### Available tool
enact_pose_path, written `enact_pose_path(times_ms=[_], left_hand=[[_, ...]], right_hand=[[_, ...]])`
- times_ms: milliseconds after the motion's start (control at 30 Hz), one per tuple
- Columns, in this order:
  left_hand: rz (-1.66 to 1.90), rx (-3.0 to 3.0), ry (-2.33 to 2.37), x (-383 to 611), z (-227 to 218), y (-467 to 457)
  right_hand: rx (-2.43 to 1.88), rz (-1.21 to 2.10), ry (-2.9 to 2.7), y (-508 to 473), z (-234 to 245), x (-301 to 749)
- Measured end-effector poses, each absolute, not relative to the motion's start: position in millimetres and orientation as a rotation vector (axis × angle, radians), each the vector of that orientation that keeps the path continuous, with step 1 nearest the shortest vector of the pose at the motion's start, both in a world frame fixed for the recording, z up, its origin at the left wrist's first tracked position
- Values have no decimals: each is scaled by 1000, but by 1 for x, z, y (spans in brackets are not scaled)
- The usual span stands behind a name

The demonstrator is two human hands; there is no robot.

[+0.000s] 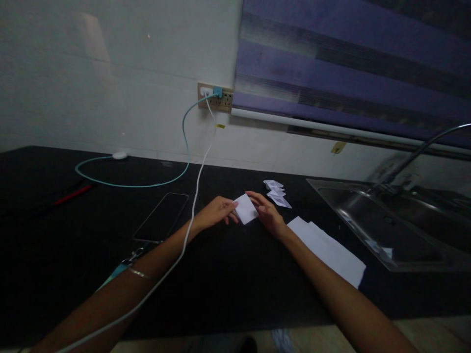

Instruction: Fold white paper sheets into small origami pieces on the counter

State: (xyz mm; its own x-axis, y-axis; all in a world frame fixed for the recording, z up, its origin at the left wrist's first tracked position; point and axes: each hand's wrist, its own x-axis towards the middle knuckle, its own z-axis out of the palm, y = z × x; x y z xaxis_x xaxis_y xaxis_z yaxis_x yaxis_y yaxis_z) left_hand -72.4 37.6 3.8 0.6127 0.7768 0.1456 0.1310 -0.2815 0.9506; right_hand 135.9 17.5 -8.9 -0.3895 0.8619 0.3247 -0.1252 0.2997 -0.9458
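A small folded square of white paper (246,209) is held between both hands just over the black counter (235,284). My left hand (221,212) grips its left edge, thumb on top and fingers beneath. On the right edge, my right hand (268,212) has its fingers closed around the paper, partly hidden behind it. Beyond the right hand lie folded white paper pieces (276,192) with pointed ends. A stack of white paper sheets (327,250) rests beside my right forearm, which covers part of it.
A phone (162,217) with a lanyard (117,272) lies left of my hands. A white cable (198,184) runs across my left forearm from the wall socket (227,99). A teal cable (154,185) loops at the back left. At right is a steel sink (331,184) with a faucet (397,169).
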Motion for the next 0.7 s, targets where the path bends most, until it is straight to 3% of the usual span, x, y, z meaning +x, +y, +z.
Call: enact_pose_path(times_ms=[333, 700], left_hand=[[657, 1785, 690, -72, 2, 39], [642, 1749, 583, -74, 15, 32]], right_hand=[[-1062, 781, -1545, 20, -12, 133], [-846, 402, -1872, 4, 0, 126]])
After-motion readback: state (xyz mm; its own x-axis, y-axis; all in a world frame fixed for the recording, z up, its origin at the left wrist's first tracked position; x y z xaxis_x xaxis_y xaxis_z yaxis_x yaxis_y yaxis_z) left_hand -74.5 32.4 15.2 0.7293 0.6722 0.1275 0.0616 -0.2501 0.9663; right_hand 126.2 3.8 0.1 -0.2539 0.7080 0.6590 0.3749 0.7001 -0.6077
